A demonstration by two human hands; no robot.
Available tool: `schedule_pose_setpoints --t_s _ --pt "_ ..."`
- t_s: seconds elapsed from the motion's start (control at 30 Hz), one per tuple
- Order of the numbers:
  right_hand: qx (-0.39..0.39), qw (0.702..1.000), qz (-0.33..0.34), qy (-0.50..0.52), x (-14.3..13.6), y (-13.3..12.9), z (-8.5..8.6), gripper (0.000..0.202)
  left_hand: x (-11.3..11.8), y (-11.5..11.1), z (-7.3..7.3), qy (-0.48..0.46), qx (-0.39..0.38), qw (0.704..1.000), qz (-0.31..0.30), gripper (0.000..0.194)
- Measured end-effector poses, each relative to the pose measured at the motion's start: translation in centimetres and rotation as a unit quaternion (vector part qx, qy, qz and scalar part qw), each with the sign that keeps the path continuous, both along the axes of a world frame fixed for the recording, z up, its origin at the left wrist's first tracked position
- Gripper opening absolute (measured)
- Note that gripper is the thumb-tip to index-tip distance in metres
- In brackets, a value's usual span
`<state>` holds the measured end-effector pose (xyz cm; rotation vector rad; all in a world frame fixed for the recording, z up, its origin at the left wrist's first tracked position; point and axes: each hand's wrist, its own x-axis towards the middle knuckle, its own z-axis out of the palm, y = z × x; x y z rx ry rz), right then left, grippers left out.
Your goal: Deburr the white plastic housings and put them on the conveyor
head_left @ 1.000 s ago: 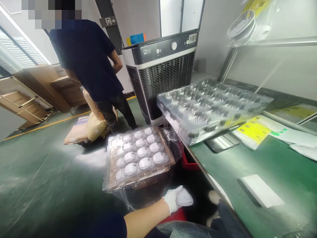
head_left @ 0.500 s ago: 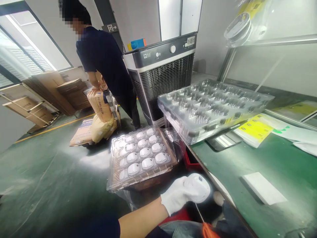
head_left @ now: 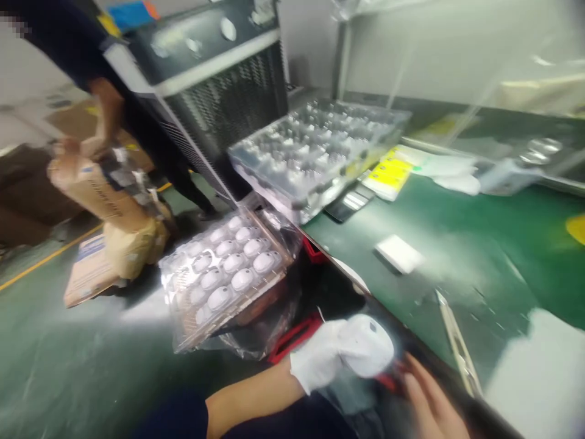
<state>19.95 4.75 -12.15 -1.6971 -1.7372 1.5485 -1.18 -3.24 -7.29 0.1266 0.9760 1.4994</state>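
Note:
My left hand, in a white glove, is closed on a white rounded plastic shell with a small dark window near its top. Just right of the shell, my bare right hand reaches in from the bottom edge. Its fingers look stretched out and apart, though motion blurs them, and I make out nothing held in them. Beyond my left hand, a clear blister tray carries rows of similar white shells.
Stacked clear trays stand on the green bench. A phone, white block, yellow label sheet and utility knife lie there. Red bins sit below. A person handles a sack beside an air cooler.
The view has swung right and down, showing more of the bench. My right hand has come clearly into view beside the shell. My left hand still holds the shell.

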Motion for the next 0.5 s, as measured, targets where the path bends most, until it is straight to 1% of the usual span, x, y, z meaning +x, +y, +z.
schedule_pose_setpoints --t_s 0.03,0.07,0.1,0.17,0.23,0.3,0.43,0.5 --pt "-0.024 0.997 -0.054 0.058 -0.2 -0.8 1.3 0.075 0.2 -0.1 0.4 -0.002 -0.008 1.0 -0.007 0.058" --pt "-0.041 0.986 -0.096 0.127 -0.7 -1.5 2.4 0.078 0.5 -0.3 0.7 -0.009 -0.013 1.0 -0.021 0.059" --pt "-0.049 0.973 -0.123 0.189 -1.3 -2.1 3.2 0.079 0.7 -0.3 1.0 -0.005 -0.02 0.999 -0.031 0.057" --pt "-0.06 0.955 -0.14 0.254 -2.5 -2.6 4.0 0.075 1.1 -0.3 1.2 0.007 -0.031 0.998 -0.051 0.054" --pt "-0.067 0.948 -0.145 0.274 -3.2 -2.9 4.0 0.071 1.6 -0.4 1.3 0.043 -0.026 0.996 -0.069 0.055" --pt "-0.076 0.943 -0.153 0.285 -3.3 -3.2 3.7 0.067 1.8 -0.6 1.3 0.072 -0.019 0.993 -0.097 0.058" --pt "-0.097 0.932 -0.18 0.298 -2.9 -4.1 3.4 0.058 1.7 -1.7 1.5 0.088 -0.016 0.981 -0.174 0.067" --pt "-0.1 0.931 -0.183 0.298 -2.9 -4.4 3.3 0.055 1.4 -2.1 1.7 0.09 -0.017 0.976 -0.197 0.07"
